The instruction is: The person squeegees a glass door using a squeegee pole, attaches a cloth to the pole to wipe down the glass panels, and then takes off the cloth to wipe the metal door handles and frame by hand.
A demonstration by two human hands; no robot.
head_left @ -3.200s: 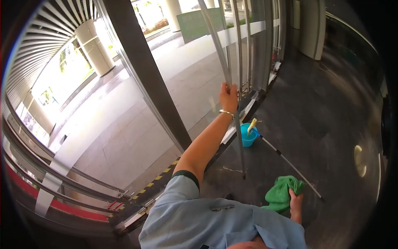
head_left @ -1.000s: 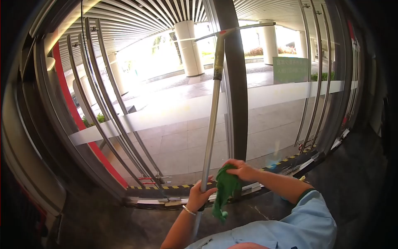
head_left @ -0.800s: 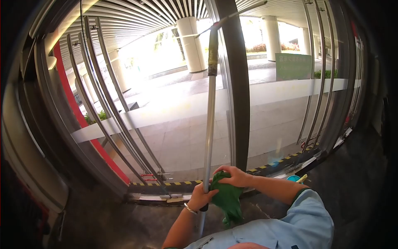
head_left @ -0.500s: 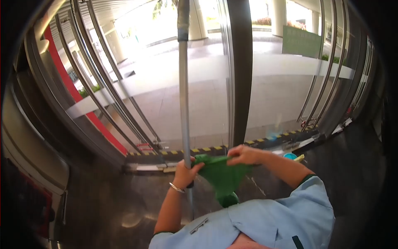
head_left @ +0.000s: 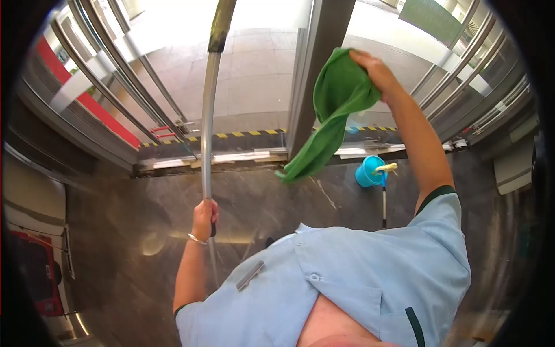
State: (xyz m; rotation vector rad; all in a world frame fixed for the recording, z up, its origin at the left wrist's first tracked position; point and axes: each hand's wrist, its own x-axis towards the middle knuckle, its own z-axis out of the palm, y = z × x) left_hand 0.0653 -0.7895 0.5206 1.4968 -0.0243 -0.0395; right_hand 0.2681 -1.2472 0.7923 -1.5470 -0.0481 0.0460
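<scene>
My left hand [head_left: 205, 218] is wrapped round a long metal pole [head_left: 208, 127], which stands nearly upright in front of the glass doors. A dark, worn wrap [head_left: 219, 33] covers the pole's upper part, and its top end is out of view. My right hand [head_left: 374, 74], raised to the right, grips a green cloth [head_left: 341, 101] by its upper corner. The cloth hangs twisted down to the left, its lower end loose in the air before the dark door post [head_left: 312, 75].
A blue bucket [head_left: 368, 172] stands on the dark floor [head_left: 260, 202], with a thin-handled tool [head_left: 384, 196] beside it. Glass doors with long metal handles [head_left: 107, 75] stand ahead. Yellow-black tape [head_left: 248, 134] runs along the threshold. Something red [head_left: 40, 272] is at lower left.
My left hand has slid down and left with the pole. The cloth, earlier stretched between both hands, now hangs from my right hand alone, which has risen. My view has tilted down.
</scene>
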